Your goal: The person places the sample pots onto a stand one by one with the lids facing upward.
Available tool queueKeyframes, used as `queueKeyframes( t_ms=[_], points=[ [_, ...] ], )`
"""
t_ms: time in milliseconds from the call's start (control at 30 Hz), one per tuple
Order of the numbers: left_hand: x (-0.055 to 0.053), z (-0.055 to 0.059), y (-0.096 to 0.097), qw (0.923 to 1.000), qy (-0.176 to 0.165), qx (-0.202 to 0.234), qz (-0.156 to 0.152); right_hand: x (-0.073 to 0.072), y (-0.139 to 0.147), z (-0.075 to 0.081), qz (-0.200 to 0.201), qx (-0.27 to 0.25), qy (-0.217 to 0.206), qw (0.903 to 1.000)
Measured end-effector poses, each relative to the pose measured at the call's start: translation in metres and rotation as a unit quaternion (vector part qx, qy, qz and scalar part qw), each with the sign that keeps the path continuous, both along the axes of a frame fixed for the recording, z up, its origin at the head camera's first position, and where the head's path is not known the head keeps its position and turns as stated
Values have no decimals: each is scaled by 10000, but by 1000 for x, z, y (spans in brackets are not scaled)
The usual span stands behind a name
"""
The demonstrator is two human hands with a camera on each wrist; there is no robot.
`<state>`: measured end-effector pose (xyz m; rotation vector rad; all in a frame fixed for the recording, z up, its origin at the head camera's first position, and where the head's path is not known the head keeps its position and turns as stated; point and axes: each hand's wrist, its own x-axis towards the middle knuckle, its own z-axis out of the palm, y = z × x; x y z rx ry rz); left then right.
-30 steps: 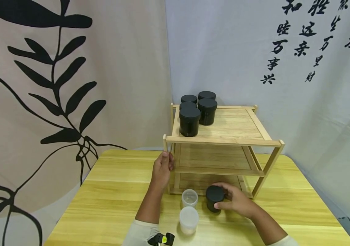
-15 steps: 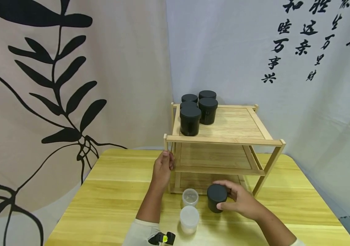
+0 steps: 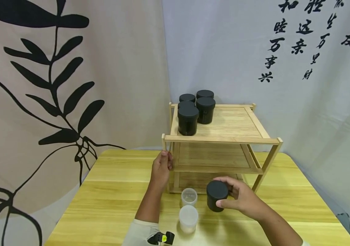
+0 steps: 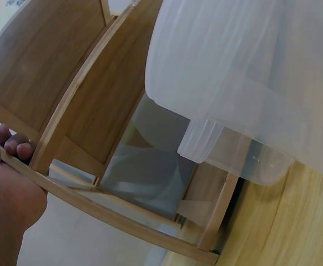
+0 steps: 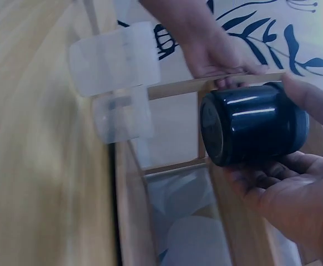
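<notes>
A black lidded jar point(image 3: 217, 197) is gripped between the thumb and fingers of my right hand point(image 3: 243, 201), in front of the shelf's lowest tier. In the right wrist view the jar point(image 5: 253, 124) shows its base clear of the tabletop. My left hand point(image 3: 161, 169) holds the left front post of a three-tier wooden shelf point(image 3: 233, 124); the left wrist view shows its fingers curled behind that post point(image 4: 111, 216). Two translucent plastic cups, a nearer one point(image 3: 188, 218) and a farther one point(image 3: 189, 197), stand on the table between my hands.
Several black lidded jars, the front one point(image 3: 188, 121) among them, stand at the left of the shelf's top tier. The yellow wood-grain table point(image 3: 107, 201) carries the shelf. Behind it hangs a pale cloth point(image 3: 132, 68) with printed leaves and writing.
The black jar has risen off the table in my right hand and come slightly nearer. My left hand stays on the post, and the cups have not moved.
</notes>
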<state>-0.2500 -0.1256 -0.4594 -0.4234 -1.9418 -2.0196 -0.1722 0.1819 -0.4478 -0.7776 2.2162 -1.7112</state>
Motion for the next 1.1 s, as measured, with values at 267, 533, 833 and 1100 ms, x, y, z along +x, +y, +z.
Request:
queueKeyframes(
  t_ms=[267,533,833,1100],
  points=[
    [-1,0,0,10000,22,7,28,9,-3,22,-87,-120,265,9995],
    [0,-1,0,10000,-2,56,52,15,-6,42,-246,-206,219,9992],
    [0,-1,0,10000,-5,-2,14,17,-7,54,-244,-386,127,9989],
    [-1,-2,0,10000,-21,7,60,12,-8,62,-221,-665,-26,9975]
  ],
)
